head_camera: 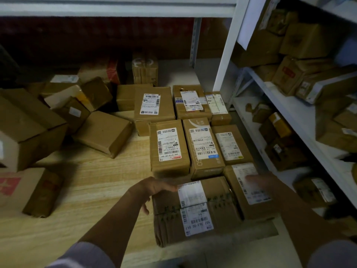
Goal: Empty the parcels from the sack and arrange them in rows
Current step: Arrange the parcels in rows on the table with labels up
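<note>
Your right hand (258, 179) is smeared by motion, so whether its fingers are spread or closed you cannot tell; it lies over the label of the parcel (249, 190) at the near right corner. Your left hand (154, 187) rests at the far left edge of the nearest parcel (195, 209), fingers loosely apart and curled over its top, thumb hanging down the side. No sack shows. The room is dim and the back wall is nearly lost in shadow. The parcels stand on a pale wood-grain floor (96, 180): tidy rows (193, 132) ahead of you, touching side by side, and an unsorted heap (63, 113) to the left. A white metal shelf unit (289, 105) at the right holds more boxes. Most print is too small to read — the nearest label shows "502 303 00 017" upside down, another "440-0710-00".
</note>
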